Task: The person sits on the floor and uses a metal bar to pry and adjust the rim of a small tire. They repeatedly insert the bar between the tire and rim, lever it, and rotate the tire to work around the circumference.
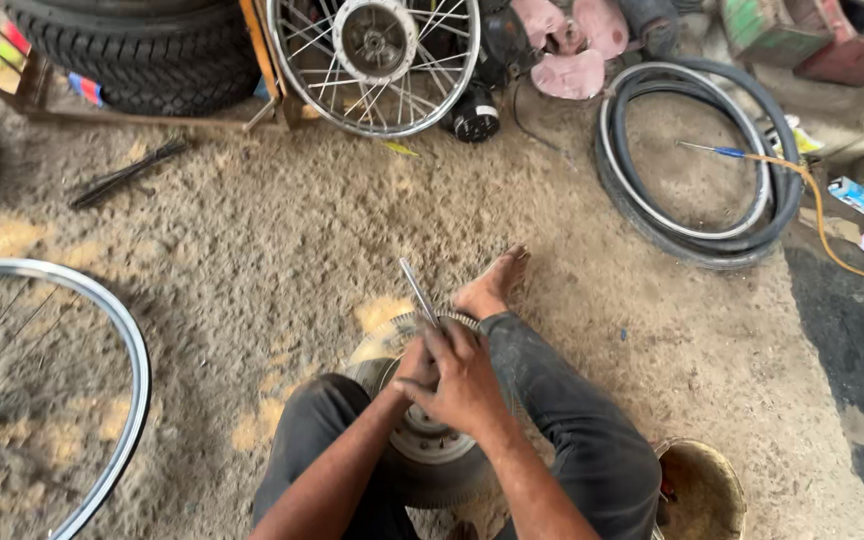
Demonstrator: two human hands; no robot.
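Note:
A grey metal wheel hub (422,440) rests between my legs on the sandy floor. A thin metal spoke (417,290) sticks up and away from its rim. My right hand (467,385) is closed over the hub's top edge at the base of the spoke. Just to the left, my left hand (414,368) is mostly hidden under the right one, with its fingers pressed to the same spot. My bare foot (492,285) lies beyond the hub.
A spoked rim (102,310) lies at the left. Another spoked wheel (377,60) leans at the top beside stacked tyres (142,50). A tyre with a rim (692,160) lies at the right. A small bucket (702,490) stands by my right leg.

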